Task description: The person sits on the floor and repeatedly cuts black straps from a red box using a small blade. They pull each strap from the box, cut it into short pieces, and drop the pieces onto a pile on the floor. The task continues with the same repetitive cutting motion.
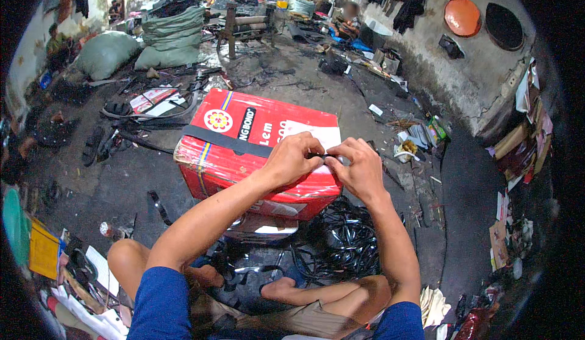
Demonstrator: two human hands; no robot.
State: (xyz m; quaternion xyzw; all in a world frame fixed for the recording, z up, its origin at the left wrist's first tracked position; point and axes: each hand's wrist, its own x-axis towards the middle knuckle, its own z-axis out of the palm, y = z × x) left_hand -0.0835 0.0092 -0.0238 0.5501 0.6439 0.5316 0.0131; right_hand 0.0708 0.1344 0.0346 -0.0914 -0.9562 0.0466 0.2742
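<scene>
A red cardboard carton [253, 164] with a white label patch stands in front of me. A flat black strip [228, 141] lies across its top and runs in under my left hand [294, 158]. My left hand is closed in a pinch over the carton's near right part. Close beside it, my right hand [358, 164] pinches the same dark strip, thumb against fingers. The two thumbs almost meet, and a short dark piece shows between them. The fingers hide how the strip's end is shaped. Below the carton lies a tangled heap of shiny black strips [350, 239].
Under the red carton is another box [261, 227]. Green-grey sacks [173, 35] stand far left, with a wooden post [230, 32] nearby. Papers and scraps [159, 101] litter the floor. At left are a yellow crate [44, 248] and a green basin [15, 225]. Other people sit far back.
</scene>
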